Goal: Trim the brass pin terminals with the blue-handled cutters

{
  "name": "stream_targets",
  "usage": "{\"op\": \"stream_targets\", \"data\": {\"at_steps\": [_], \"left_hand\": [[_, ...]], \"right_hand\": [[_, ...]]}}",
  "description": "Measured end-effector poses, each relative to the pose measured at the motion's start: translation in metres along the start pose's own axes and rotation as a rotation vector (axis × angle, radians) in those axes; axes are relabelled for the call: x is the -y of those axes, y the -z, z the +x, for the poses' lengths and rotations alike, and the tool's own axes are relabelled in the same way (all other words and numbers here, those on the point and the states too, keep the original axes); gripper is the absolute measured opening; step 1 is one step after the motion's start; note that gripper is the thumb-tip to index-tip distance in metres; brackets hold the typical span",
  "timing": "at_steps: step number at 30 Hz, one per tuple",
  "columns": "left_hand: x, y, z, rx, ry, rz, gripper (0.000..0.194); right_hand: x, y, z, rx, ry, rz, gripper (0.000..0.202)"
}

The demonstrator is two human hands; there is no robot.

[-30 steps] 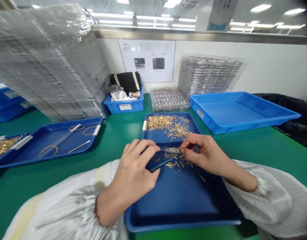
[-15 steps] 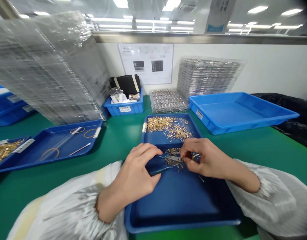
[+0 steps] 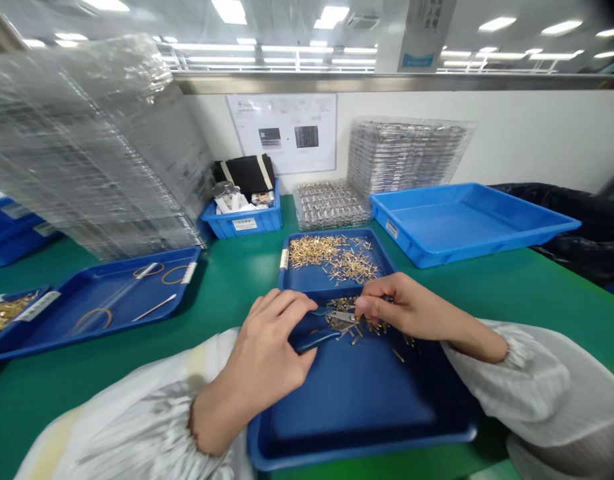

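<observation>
My left hand (image 3: 269,343) is wrapped around the blue handles of a pair of pliers (image 3: 314,340), whose metal jaws point right. At the jaws, my right hand (image 3: 407,308) has its thumb and forefinger pinched together; a small gold-coloured piece seems to be between them, mostly hidden. Both hands are over the rear part of a dark blue tray (image 3: 357,407). Small loose metal pins (image 3: 355,338) lie under the pliers and the right fingers. Just behind stands a smaller blue tray (image 3: 307,279) with a spread of gold pins (image 3: 314,251).
On the left, a blue tray (image 3: 131,293) holds rubber bands and a cotton swab (image 3: 154,307). A blue bin (image 3: 267,220), clear plastic trays (image 3: 331,203) and a large blue tray (image 3: 467,220) stand behind. Wrapped stacks (image 3: 107,153) rise at the back left.
The view has shifted a little. My right fingers have changed from a curled pose to a flatter pinch near the jaws. My left hand keeps its grip on the pliers.
</observation>
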State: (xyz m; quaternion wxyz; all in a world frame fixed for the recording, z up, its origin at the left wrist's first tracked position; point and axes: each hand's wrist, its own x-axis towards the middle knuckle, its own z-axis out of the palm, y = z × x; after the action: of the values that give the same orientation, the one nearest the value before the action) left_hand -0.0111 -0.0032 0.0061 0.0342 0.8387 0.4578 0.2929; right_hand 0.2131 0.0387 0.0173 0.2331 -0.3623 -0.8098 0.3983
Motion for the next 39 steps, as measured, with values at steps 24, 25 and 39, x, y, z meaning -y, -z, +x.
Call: {"op": "stream_targets", "data": {"at_steps": [24,25,39], "left_hand": [[0.002,-0.003,0.001,0.015,0.053,0.061,0.034],[0.002,-0.003,0.001,0.022,0.051,0.061,0.034],[0.003,-0.001,0.004,-0.016,0.154,0.189,0.027]], "right_hand": [[0.002,-0.008,0.003,-0.059,0.038,-0.109,0.01],[0.001,-0.008,0.003,-0.077,0.064,-0.145,0.009],[-0.016,-0.016,0.005,-0.147,-0.009,-0.563,0.009]]}}
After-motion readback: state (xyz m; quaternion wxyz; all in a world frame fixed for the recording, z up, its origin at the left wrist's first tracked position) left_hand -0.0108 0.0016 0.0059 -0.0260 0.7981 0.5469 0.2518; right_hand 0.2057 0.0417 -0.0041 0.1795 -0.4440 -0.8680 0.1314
